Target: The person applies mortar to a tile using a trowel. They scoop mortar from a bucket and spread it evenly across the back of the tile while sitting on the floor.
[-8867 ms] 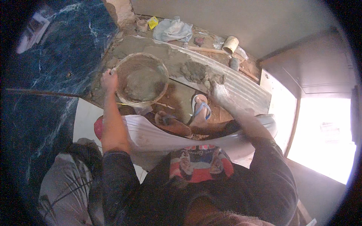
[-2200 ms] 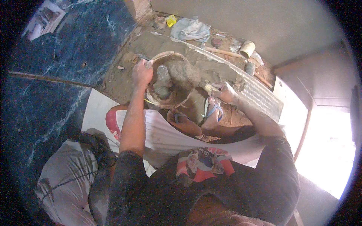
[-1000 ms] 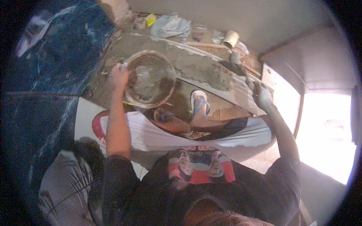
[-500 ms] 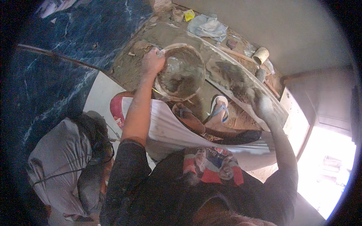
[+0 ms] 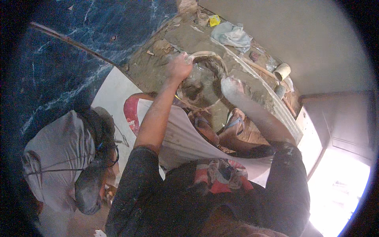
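A round bucket (image 5: 206,53) with a pale rim stands in front of me, tilted a little, with wet grey mortar (image 5: 197,81) inside. My left hand (image 5: 181,67) is closed around the bucket's far left rim. At its right rim is my right hand (image 5: 233,89), with the fingers curled in. Whether those fingers hold the rim or a tool cannot be made out, as they are partly hidden and a little blurred. Both forearms are dusted with pale powder. A mortar-smeared strip (image 5: 256,93) lies just beyond my right hand.
My sandalled foot (image 5: 237,120) is close below the bucket. A ridged pale edging (image 5: 278,104) runs along the right, near a beige cup (image 5: 282,72). Farther back lie a pale blue plastic bag (image 5: 232,35) and a yellow packet (image 5: 214,20). Another person (image 5: 63,158) is at the lower left.
My right hand has come left from the mortar-smeared strip to the bucket's right rim. My left hand stays on the bucket's rim. The whole view has shifted slightly.
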Available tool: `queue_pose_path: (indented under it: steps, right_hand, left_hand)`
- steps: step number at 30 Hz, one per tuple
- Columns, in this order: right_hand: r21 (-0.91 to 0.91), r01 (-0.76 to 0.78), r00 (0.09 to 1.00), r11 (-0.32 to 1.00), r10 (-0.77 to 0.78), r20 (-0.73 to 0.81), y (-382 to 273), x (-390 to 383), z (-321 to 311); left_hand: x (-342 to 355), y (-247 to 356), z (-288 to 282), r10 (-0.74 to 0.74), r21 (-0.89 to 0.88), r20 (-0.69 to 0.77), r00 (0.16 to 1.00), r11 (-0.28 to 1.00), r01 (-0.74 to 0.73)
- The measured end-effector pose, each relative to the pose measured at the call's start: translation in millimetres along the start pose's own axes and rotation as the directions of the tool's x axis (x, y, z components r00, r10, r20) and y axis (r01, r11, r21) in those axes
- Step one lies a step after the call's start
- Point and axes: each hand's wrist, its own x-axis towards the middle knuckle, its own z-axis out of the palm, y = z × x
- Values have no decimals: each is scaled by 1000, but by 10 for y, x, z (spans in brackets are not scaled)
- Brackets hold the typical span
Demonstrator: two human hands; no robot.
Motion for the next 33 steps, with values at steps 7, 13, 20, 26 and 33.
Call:
queue_pose_path:
  steps: [7, 13, 20, 26, 33]
  right_hand:
    - [335, 8, 956, 942, -105, 275, -246, 206, 142]
    - [658, -248, 836, 711, -186, 516, 12, 202, 464]
    - [981, -194, 935, 16, -300, 190, -374, -187, 463]
    - [840, -466, 880, -277, -243, 408, -399, -395, -11]
    - [357, -51, 947, 933, -68, 313, -299, -307, -418]
  left_hand:
    - [-31, 57, -17, -42, -10, 13, 999, 999, 43]
    - [-20, 95, -42, 56, -29, -28, 998, 998, -57]
    - [21, -76, 51, 61, 77, -60, 996, 995, -56]
    - [50, -156, 98, 60, 1, -107, 992, 998, -60]
    - [36, -106, 25, 32, -6, -76, 997, 999, -33]
